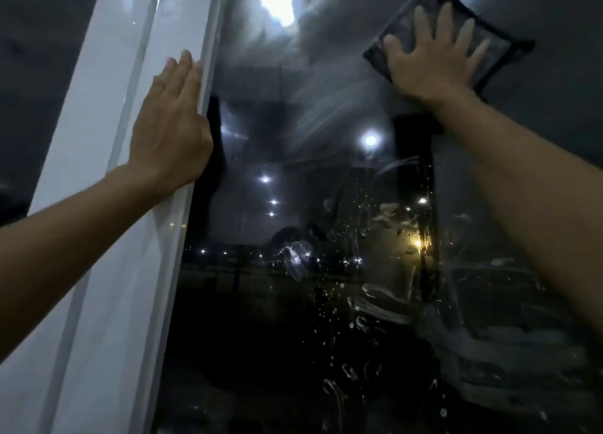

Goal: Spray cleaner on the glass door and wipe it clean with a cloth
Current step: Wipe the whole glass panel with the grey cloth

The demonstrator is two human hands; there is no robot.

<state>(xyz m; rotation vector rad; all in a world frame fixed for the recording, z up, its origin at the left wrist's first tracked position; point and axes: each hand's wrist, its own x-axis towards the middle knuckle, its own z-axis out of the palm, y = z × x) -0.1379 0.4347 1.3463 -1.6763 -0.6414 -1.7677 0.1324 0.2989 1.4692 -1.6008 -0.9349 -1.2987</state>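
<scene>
The glass door fills the view, dark outside with reflected lights. Droplets and streaks of cleaner cover its lower middle and right, and wiped smears arc across the upper middle. A dark cloth with black edging lies flat against the glass at the upper right. My right hand presses on it with fingers spread. My left hand rests flat, fingers together, on the white door frame at the left, holding nothing. No spray bottle is in view.
The white frame runs diagonally from the top centre to the bottom left. A second dark pane lies left of it. Outside, street lights and a pale parked vehicle show through the glass.
</scene>
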